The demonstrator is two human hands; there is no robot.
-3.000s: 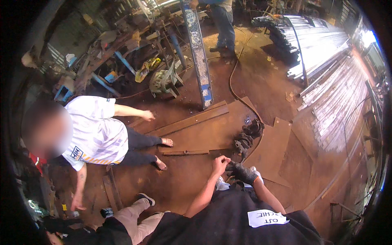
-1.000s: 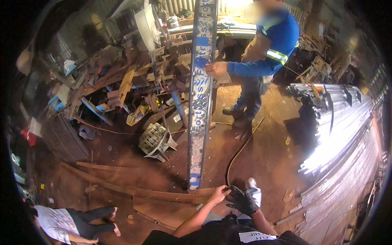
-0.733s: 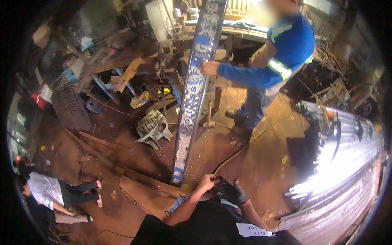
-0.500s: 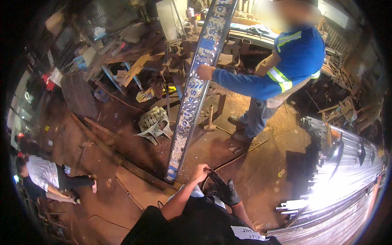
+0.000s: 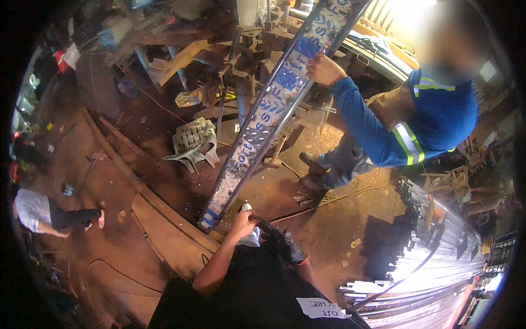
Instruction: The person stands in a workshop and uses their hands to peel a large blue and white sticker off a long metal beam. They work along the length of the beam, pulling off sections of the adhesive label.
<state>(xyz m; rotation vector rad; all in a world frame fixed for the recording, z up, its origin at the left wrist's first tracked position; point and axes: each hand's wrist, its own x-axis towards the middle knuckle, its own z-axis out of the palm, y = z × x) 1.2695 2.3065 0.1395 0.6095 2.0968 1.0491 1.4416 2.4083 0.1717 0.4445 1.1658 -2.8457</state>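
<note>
My left hand is bare and closed, pinching a limp dark piece that looks like a work glove. A dark knit glove with a grey cuff covers my right hand, just right of and below the left one. Its fingers blend into the dark piece, so their pose is unclear. Ahead of my hands a long tilted metal panel, with dark rails and blue-printed film, has its lower end near the floor. A co-worker in a blue jacket has a hand on its upper part.
A broken plastic chair lies left of the panel. Long metal bars are stacked at right. A curved beam and a cable lie on the floor. Another person is at far left. Scrap clutters the back.
My view has shifted. The panel leans further right at its top, and the co-worker's hand and body appear further right. My hands remain together, with the dark piece between them less spread out.
</note>
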